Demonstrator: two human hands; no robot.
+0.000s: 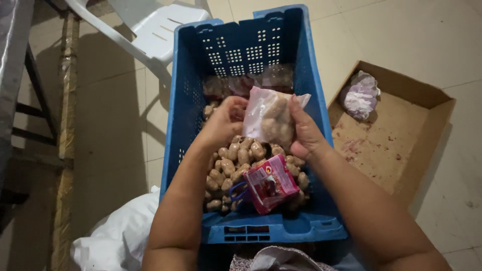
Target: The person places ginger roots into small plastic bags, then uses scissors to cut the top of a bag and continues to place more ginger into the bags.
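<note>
Tiled floor (120, 100) under blue crate (241, 50); I'm watching left hand (223, 123) and right hand (304, 133) gripping clear bag (271, 118) above it, filling; sealing probably needs pinching.

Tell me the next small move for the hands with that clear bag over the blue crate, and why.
Probably pinch the bag's mouth shut: both the left hand and right hand hold the clear bag, already bulging with brown pieces, above the blue crate.
</note>
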